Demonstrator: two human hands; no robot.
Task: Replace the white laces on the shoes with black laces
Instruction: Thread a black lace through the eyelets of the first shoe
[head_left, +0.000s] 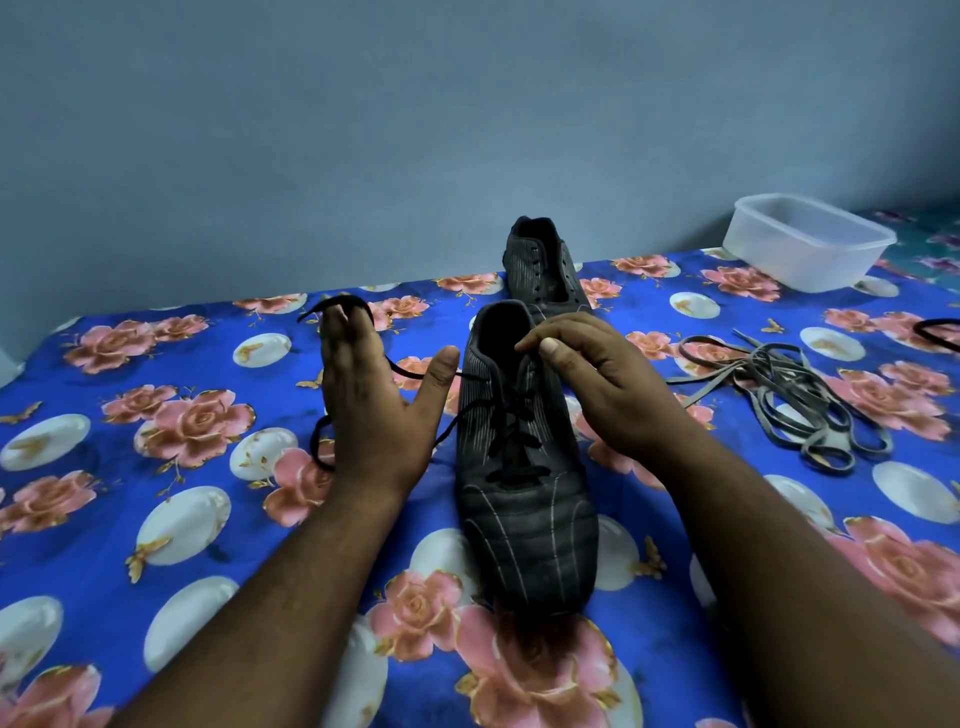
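Black lace (470, 415) looped over left hand (371, 410) fingers

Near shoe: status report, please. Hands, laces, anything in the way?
Left hand open, black lace looped over its fingers. Right hand pinching lace at near shoe collar. Far shoe unlaced. Old laces piled right, clear of work.

No legible text, label, brand, number or sign found. Near shoe (524, 467) and far shoe (545, 265) — pale stripes only, no readable mark. Plastic container (805, 244), far right — unmarked. Floral cloth (156, 467) — roses, butterflies and white discs, no lettering.
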